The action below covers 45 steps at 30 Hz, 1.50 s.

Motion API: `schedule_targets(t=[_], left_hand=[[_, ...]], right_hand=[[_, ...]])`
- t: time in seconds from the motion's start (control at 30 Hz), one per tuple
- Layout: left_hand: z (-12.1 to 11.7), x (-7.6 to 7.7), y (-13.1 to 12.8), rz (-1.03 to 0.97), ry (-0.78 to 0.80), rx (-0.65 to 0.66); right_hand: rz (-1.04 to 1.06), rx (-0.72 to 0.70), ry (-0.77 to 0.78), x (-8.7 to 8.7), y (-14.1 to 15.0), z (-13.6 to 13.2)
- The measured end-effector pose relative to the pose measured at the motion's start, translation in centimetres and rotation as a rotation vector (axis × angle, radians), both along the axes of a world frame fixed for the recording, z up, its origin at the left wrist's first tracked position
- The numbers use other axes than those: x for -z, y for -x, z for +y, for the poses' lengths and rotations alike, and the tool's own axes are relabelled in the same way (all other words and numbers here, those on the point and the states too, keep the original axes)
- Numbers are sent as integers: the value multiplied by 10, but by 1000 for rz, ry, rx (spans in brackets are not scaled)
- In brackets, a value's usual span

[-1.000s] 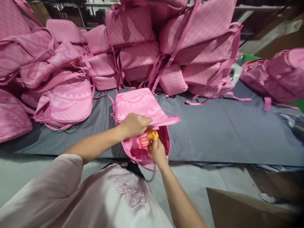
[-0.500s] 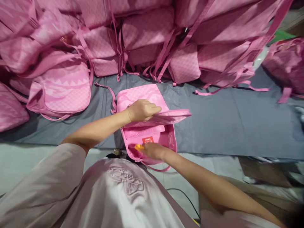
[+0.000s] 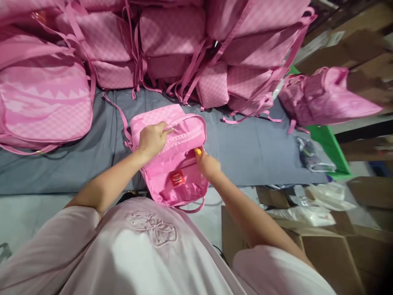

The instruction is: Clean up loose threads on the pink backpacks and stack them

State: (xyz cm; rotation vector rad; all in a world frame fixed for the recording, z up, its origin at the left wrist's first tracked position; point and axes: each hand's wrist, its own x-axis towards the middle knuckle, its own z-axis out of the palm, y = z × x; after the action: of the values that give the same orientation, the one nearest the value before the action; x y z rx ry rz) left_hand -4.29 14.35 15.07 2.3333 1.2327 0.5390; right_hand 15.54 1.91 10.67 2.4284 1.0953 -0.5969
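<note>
An unzipped pink backpack (image 3: 162, 190) lies before me, its inside facing up and a red label (image 3: 177, 178) on the lining. My left hand (image 3: 152, 141) is closed on the raised front flap (image 3: 190, 129) and keeps it folded back. At the bag's right side edge, my right hand (image 3: 209, 166) has its fingers wrapped round a small yellow tool (image 3: 198, 152). Only a short yellow end of that tool shows, so its kind is unclear. Mesh pocket fabric shows under the flap.
Pink backpacks (image 3: 172, 30) are stacked along the back of the grey-covered table (image 3: 245, 151). Another large one (image 3: 46, 94) sits at left. A green bin (image 3: 334, 151), a plastic-wrapped packet (image 3: 316, 153) and cardboard boxes (image 3: 328, 258) are at right.
My right hand has moved from the bag's bottom interior up to its right side edge with the yellow tool. The flap is opened further, and the view has shifted right.
</note>
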Motion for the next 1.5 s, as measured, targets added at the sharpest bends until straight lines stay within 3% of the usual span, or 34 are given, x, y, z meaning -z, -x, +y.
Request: schedule_targets(t=[0.07,0.13,0.2,0.27,0.4,0.53,0.63,0.7,0.77,0.87,0.97,1.07,1.2,1.37,1.5], left_hand=[[6,14,-4,-49,0,-62],[4,25,-11,-76,15,-43],[-3,32,-20,-95,21,-20],[-9,34,-27,-106,6,10],[-17,28,-33,-103,-61,128],[-24,22,-34,-102,-91,233],[-24,29,-32,-128,-107,255],[-19,37,-29,-145,-125,177],[-13,43,-25,-161,-151,81],[-7,46,-24,-182,-187,70],[-7,44,-29,-153,-208,145],[-9,41,-34,-108,-194,204],[-10,40,-34,-68,-193,257],[1,41,-37,-24,-199,340],[5,33,-42,-66,-194,380]], right_hand=[[-2,16,60,-9,5,-40],[71,15,135,-14,21,-80],[210,-5,179,-8,45,-109],[333,-42,158,9,69,-123],[274,-118,1,50,84,-116],[202,-203,-135,83,61,-94],[231,-240,-264,106,44,-73],[182,-175,-336,121,38,-63],[95,-16,-393,134,38,-60],[109,152,-522,146,42,-67],[206,123,-603,147,45,-78],[206,178,-596,141,47,-84],[274,138,-571,135,55,-84],[306,148,-596,135,67,-84],[287,166,-553,127,72,-82]])
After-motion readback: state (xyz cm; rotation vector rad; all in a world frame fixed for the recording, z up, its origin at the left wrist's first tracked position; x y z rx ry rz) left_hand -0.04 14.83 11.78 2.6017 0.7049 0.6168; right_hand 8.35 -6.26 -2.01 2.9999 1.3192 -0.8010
